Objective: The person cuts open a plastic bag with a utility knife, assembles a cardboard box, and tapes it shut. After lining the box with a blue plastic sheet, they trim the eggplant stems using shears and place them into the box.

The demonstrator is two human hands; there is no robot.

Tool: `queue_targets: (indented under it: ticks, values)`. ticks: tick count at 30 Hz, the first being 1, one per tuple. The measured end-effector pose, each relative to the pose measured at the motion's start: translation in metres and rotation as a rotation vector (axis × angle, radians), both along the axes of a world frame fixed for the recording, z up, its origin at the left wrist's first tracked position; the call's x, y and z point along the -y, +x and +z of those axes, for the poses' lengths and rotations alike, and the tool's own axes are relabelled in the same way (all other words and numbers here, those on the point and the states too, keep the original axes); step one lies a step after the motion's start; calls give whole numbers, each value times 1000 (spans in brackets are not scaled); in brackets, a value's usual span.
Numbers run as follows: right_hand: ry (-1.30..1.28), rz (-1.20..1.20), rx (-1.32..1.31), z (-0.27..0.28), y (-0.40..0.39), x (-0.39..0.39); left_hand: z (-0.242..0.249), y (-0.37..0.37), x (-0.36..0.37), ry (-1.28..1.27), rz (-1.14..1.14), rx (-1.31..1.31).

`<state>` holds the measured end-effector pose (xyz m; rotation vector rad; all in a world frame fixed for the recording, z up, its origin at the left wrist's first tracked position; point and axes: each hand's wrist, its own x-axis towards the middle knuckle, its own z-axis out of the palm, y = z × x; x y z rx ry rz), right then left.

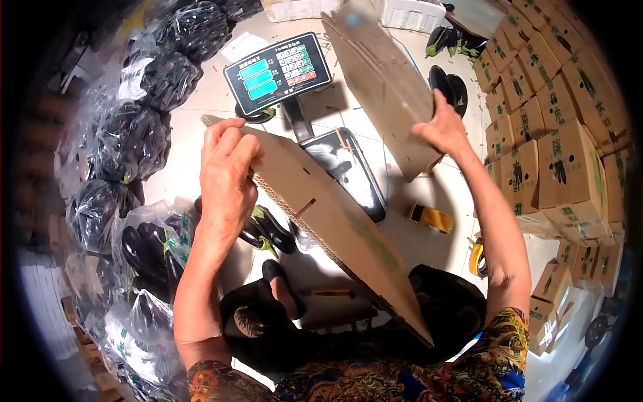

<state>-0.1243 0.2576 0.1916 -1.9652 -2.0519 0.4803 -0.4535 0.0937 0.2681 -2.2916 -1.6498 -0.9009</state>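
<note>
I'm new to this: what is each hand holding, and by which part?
The left hand grips the nearer cardboard piece by its upper-left end; the right hand, the farther cardboard piece by its right edge.

The keypad point(295, 64) on the scale panel point(278, 72) carries digits, 4, 5, 6 and 1, 2, 3 among them. Chinese characters above the screens point(258, 80) are too small to read. Green print on the boxes point(566, 167) and the near cardboard point(335, 218) is illegible.
</note>
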Motion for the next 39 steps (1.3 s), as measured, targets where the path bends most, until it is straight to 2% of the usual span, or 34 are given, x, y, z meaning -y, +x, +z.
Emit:
queue_targets:
  ticks: [2,4,8,11,17,20,24,35,38,39]
  values:
    - [63,-84,65,-5,24,-21,-3,-1,-5,9,-16,18]
    - [-60,-118,178,0,48,-42,1,4,-6,3,-6,34]
    - [-95,-80,223,11,67,-59,-4,2,-12,28,-20,56]
    - [-11,21,45,11,73,-54,-14,-4,-16,0,-13,72]
    - [-6,99,-100,8,73,-38,-23,-6,-11,-85,5,88]
    - [29,214,-106,13,63,-5,-24,-5,-11,-77,9,96]
    - [43,210,-74,13,39,14,-22,3,-16,-71,-1,108]
    - [205,278,-22,-6,-32,-76,-26,6,-25,-147,12,104]
    - [382,278,-22,-29,-73,-93,-15,9,-26,-112,-29,56]
    - [375,282,79,-36,-83,-94,-13,9,-26,-136,-18,47]
